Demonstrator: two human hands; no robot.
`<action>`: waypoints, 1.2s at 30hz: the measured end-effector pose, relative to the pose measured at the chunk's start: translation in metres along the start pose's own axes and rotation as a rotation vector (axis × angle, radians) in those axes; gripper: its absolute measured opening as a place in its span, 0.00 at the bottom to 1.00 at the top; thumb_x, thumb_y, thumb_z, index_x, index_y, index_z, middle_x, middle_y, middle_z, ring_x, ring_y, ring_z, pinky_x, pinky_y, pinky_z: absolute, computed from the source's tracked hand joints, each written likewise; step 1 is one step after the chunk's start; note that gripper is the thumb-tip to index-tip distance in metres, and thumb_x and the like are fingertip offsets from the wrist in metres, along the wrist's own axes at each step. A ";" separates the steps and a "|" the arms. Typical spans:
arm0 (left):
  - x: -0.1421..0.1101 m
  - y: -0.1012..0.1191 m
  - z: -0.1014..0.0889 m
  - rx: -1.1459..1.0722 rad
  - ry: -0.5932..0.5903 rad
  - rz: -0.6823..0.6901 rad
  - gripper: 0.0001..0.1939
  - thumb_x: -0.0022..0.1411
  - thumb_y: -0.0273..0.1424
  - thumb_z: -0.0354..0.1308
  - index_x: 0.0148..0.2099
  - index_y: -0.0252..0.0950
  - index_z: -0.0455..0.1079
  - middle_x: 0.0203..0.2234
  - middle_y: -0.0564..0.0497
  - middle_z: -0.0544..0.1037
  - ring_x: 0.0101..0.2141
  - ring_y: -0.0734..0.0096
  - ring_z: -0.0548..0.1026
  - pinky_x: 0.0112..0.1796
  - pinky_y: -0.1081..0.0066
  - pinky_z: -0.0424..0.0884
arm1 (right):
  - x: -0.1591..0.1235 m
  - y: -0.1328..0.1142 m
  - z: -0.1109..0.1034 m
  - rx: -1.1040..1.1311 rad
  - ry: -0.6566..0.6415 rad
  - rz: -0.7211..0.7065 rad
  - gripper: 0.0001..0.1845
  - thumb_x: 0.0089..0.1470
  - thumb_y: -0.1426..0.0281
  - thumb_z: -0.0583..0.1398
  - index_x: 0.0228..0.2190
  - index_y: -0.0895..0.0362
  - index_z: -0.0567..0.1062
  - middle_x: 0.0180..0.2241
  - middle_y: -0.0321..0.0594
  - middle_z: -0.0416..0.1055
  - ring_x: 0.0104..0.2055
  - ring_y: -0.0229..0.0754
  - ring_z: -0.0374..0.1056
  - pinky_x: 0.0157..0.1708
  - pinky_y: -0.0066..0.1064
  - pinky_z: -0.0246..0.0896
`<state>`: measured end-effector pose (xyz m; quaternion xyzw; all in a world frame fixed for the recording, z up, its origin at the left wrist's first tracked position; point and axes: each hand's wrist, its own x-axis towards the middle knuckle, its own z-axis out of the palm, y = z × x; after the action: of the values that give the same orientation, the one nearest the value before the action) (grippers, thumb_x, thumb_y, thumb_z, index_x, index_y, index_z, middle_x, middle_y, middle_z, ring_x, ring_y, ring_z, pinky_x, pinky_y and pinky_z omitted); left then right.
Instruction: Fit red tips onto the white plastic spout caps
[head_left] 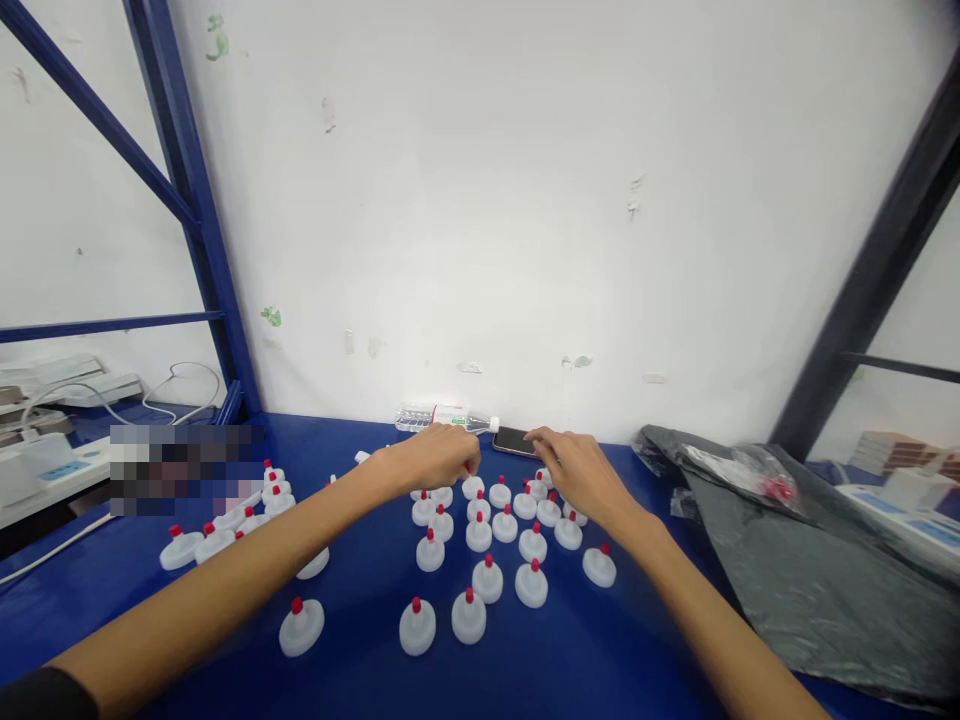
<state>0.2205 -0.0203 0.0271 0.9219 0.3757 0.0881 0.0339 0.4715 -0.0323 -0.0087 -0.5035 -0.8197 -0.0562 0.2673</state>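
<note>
My left hand [442, 455] is closed, its fingertips pinching the red cap of a small white squeeze bottle [472, 488] in the back of the group. My right hand [574, 472] hovers over the right-hand part of the group, fingers bent and a little apart, and I see nothing held in it. Its fingertips are close to a dark phone [514, 441] and hide some bottles beneath. Around both hands stand several more squat white bottles with red caps, such as one white bottle [469, 617] at the front and another white bottle [599, 568] at the right.
A clear water bottle [446, 419] lies along the wall on the blue table [360, 660]. Further white bottles [180, 549] cluster at left, near a power strip [75, 465] with cables. Dark plastic bags [817, 570] cover the right side. Blue frame posts [187, 220] rise at left.
</note>
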 end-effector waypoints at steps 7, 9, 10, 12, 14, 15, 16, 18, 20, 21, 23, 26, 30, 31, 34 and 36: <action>0.012 0.005 -0.005 0.035 -0.183 -0.023 0.11 0.54 0.22 0.64 0.40 0.38 0.82 0.33 0.48 0.85 0.34 0.63 0.79 0.30 0.71 0.66 | 0.001 0.011 0.008 -0.049 -0.129 -0.084 0.17 0.69 0.69 0.51 0.42 0.52 0.80 0.34 0.40 0.81 0.39 0.46 0.74 0.39 0.32 0.58; 0.011 0.002 -0.014 0.026 -0.197 -0.048 0.16 0.54 0.24 0.65 0.46 0.40 0.81 0.35 0.49 0.85 0.35 0.64 0.80 0.32 0.73 0.67 | 0.002 0.012 0.008 -0.067 -0.135 -0.087 0.17 0.70 0.69 0.50 0.43 0.53 0.80 0.34 0.41 0.81 0.39 0.46 0.74 0.41 0.33 0.58; 0.010 0.000 -0.019 0.023 -0.188 -0.069 0.17 0.55 0.24 0.64 0.48 0.40 0.81 0.36 0.49 0.85 0.36 0.65 0.80 0.32 0.73 0.68 | 0.002 0.013 0.009 -0.076 -0.136 -0.086 0.18 0.70 0.69 0.50 0.44 0.53 0.80 0.34 0.42 0.80 0.39 0.47 0.73 0.41 0.34 0.58; 0.010 -0.007 -0.029 0.035 -0.133 -0.128 0.17 0.59 0.26 0.60 0.50 0.40 0.80 0.39 0.48 0.85 0.37 0.64 0.80 0.34 0.73 0.68 | 0.002 0.013 0.011 -0.089 -0.140 -0.089 0.18 0.70 0.70 0.50 0.46 0.54 0.79 0.35 0.43 0.80 0.41 0.49 0.73 0.44 0.37 0.57; 0.010 -0.015 -0.036 0.075 -0.055 -0.190 0.16 0.63 0.26 0.55 0.49 0.38 0.80 0.42 0.43 0.84 0.39 0.60 0.80 0.36 0.69 0.69 | 0.002 0.015 0.014 -0.091 -0.149 -0.099 0.17 0.69 0.71 0.51 0.48 0.53 0.79 0.38 0.44 0.81 0.45 0.49 0.72 0.47 0.39 0.57; 0.011 -0.019 -0.038 0.094 -0.030 -0.219 0.16 0.63 0.27 0.54 0.49 0.37 0.81 0.42 0.42 0.84 0.39 0.58 0.79 0.36 0.68 0.68 | 0.002 0.016 0.016 -0.089 -0.155 -0.106 0.17 0.69 0.72 0.51 0.48 0.52 0.79 0.40 0.44 0.81 0.47 0.49 0.72 0.49 0.39 0.56; 0.011 -0.022 -0.038 0.108 -0.017 -0.243 0.16 0.63 0.27 0.55 0.48 0.36 0.81 0.41 0.40 0.84 0.39 0.56 0.79 0.36 0.67 0.68 | 0.003 0.017 0.017 -0.085 -0.161 -0.112 0.17 0.68 0.73 0.52 0.48 0.52 0.79 0.41 0.44 0.80 0.48 0.49 0.71 0.51 0.40 0.56; 0.011 -0.026 -0.036 0.113 -0.033 -0.265 0.13 0.61 0.29 0.58 0.44 0.36 0.82 0.39 0.41 0.84 0.38 0.56 0.80 0.35 0.67 0.68 | 0.004 0.020 0.019 -0.077 -0.176 -0.119 0.17 0.67 0.74 0.53 0.46 0.51 0.80 0.41 0.43 0.80 0.49 0.48 0.71 0.53 0.41 0.55; 0.010 -0.025 -0.032 0.091 -0.081 -0.261 0.10 0.58 0.31 0.62 0.40 0.37 0.82 0.38 0.44 0.84 0.36 0.60 0.80 0.33 0.70 0.67 | 0.005 0.023 0.020 -0.070 -0.192 -0.120 0.17 0.66 0.74 0.54 0.43 0.51 0.82 0.40 0.42 0.81 0.48 0.48 0.71 0.53 0.41 0.55; 0.010 -0.025 -0.029 0.077 -0.105 -0.253 0.08 0.57 0.32 0.63 0.38 0.38 0.82 0.37 0.45 0.85 0.35 0.61 0.80 0.32 0.71 0.67 | 0.005 0.024 0.020 -0.067 -0.199 -0.120 0.16 0.65 0.74 0.54 0.42 0.51 0.82 0.39 0.42 0.81 0.48 0.48 0.71 0.53 0.41 0.56; 0.010 -0.023 -0.024 0.057 -0.138 -0.236 0.07 0.55 0.33 0.65 0.35 0.39 0.82 0.34 0.48 0.84 0.33 0.64 0.79 0.29 0.72 0.65 | 0.005 0.024 0.019 -0.059 -0.209 -0.123 0.16 0.64 0.75 0.56 0.42 0.50 0.83 0.40 0.42 0.81 0.49 0.49 0.71 0.53 0.42 0.56; 0.013 -0.024 -0.014 0.053 -0.155 -0.227 0.05 0.50 0.29 0.66 0.33 0.39 0.81 0.29 0.49 0.84 0.30 0.64 0.78 0.27 0.72 0.64 | 0.003 0.019 0.017 -0.044 -0.218 -0.129 0.18 0.61 0.77 0.57 0.42 0.49 0.83 0.42 0.42 0.81 0.52 0.49 0.70 0.55 0.42 0.55; 0.017 -0.030 -0.004 0.051 -0.145 -0.218 0.09 0.48 0.20 0.61 0.28 0.38 0.79 0.27 0.49 0.83 0.29 0.64 0.78 0.28 0.71 0.63 | 0.002 0.014 0.016 -0.023 -0.229 -0.134 0.17 0.60 0.78 0.57 0.37 0.49 0.84 0.39 0.41 0.82 0.49 0.48 0.71 0.53 0.40 0.55; 0.017 -0.030 -0.004 0.046 -0.141 -0.214 0.10 0.48 0.19 0.60 0.28 0.38 0.79 0.27 0.50 0.83 0.29 0.64 0.78 0.28 0.71 0.63 | 0.002 0.013 0.017 -0.017 -0.230 -0.134 0.16 0.60 0.77 0.58 0.36 0.49 0.84 0.38 0.40 0.82 0.48 0.48 0.71 0.52 0.40 0.56; 0.016 -0.028 -0.011 0.013 -0.131 -0.206 0.08 0.48 0.21 0.61 0.28 0.38 0.78 0.28 0.49 0.83 0.30 0.64 0.78 0.29 0.71 0.64 | 0.003 0.014 0.020 0.001 -0.224 -0.128 0.12 0.60 0.74 0.60 0.34 0.50 0.84 0.35 0.40 0.82 0.45 0.49 0.72 0.50 0.40 0.56; 0.013 -0.024 -0.019 -0.024 -0.125 -0.202 0.04 0.51 0.24 0.62 0.29 0.37 0.78 0.29 0.49 0.83 0.30 0.64 0.78 0.30 0.71 0.64 | 0.004 0.015 0.022 0.021 -0.217 -0.124 0.11 0.60 0.74 0.60 0.31 0.51 0.83 0.33 0.40 0.81 0.43 0.48 0.72 0.50 0.39 0.55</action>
<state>0.2095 0.0062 0.0441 0.8825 0.4629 0.0310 0.0771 0.4745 -0.0140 -0.0281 -0.4522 -0.8739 -0.0091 0.1781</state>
